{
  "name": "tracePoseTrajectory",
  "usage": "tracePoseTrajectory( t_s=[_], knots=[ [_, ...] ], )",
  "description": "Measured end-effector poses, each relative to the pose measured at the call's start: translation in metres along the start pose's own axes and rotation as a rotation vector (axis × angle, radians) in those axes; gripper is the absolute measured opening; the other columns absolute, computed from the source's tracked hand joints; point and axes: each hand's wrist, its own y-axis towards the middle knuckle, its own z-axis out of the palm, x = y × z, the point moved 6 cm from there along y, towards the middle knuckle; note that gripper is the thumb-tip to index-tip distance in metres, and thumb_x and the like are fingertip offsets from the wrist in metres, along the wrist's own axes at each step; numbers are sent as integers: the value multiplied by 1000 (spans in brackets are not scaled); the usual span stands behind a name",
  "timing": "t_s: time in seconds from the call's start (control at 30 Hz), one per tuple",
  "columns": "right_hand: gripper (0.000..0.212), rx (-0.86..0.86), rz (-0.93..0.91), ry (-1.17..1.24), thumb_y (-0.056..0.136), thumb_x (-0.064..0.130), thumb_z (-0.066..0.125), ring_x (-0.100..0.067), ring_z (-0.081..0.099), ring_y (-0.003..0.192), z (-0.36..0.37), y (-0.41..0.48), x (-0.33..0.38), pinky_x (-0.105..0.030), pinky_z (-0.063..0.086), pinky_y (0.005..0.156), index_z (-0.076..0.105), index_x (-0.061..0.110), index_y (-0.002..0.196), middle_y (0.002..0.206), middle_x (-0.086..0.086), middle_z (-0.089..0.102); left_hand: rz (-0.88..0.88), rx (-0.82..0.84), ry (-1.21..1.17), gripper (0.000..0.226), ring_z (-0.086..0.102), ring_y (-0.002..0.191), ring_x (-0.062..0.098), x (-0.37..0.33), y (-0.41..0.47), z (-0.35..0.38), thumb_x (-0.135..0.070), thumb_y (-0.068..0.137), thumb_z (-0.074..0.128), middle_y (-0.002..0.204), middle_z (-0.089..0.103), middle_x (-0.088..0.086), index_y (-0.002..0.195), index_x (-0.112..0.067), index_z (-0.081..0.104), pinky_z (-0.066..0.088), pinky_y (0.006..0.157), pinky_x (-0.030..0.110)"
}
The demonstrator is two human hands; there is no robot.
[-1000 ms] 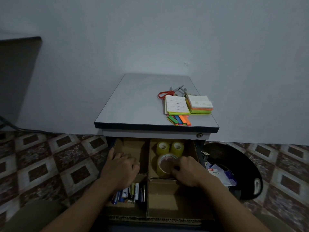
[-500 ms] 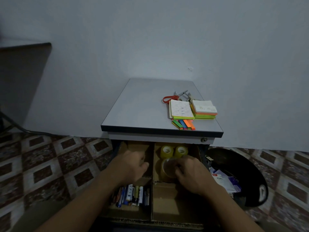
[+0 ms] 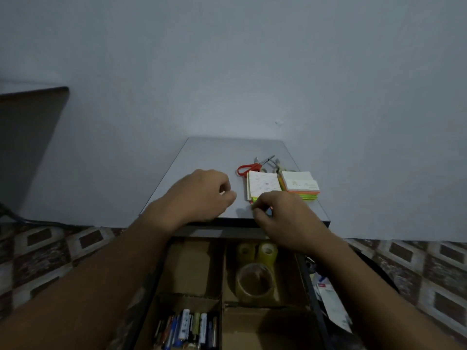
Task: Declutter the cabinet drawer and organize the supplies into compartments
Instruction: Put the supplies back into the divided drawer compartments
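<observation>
Left hand (image 3: pixel 202 195): over the front of the counter (image 3: pixel 214 157), fingers curled in, thumb against the forefinger. Nothing in it that I can see from my end.
Right hand (image 3: pixel 285 218): down at the counter's front edge, fingertips pinching the flags (image 3: pixel 270 211).
Flags: mostly buried under that hand, only a sliver of colour peeking out between the fingers.
Pads (image 3: pixel 264 185): two stacks side by side on the counter, just behind the right hand.
Scissors (image 3: pixel 249 169): red handles, lying behind the pads, touching or nearly so.
Drawer (image 3: pixel 305 281): pulled open below the counter, split up by cardboard dividers.
Tape (image 3: pixel 255 279): far right compartment, one big clear roll with two small yellow ones behind it.
Batteries (image 3: pixel 187 327): near left compartment, lined up with some pens.
Bin (image 3: pixel 379 276): dark, on the tiled floor right of the drawer, some packets in it. Pretty dim, can't read them.
</observation>
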Motion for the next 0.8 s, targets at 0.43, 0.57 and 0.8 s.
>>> tracePoseTrajectory(
  t_s=[0.43,0.57,0.8],
  knots=[
    [21,-46,196,-45,92,18,57,-15,63,86,-60,124,-80,-25,48,71,75,10,99,102,-4,73,-80,21,-100,21,60,95,17,14,121,17,-36,93,60,111,68,0,104,-20,69,45,79,28],
    [21,19,311,-27,92,15,59,-21,64,92,-53,150,-115,-30,52,75,74,4,102,107,-7,71,-138,32,-197,25,62,96,20,23,154,35,-33,92,63,112,68,3,108,-15,69,51,78,31],
    [29,243,527,-84,87,21,65,-23,63,82,-28,165,-157,-28,50,57,66,1,109,103,-16,68,-182,167,-231,43,61,102,25,21,193,56,-39,87,71,113,61,4,121,-13,65,59,83,41]
  ],
)
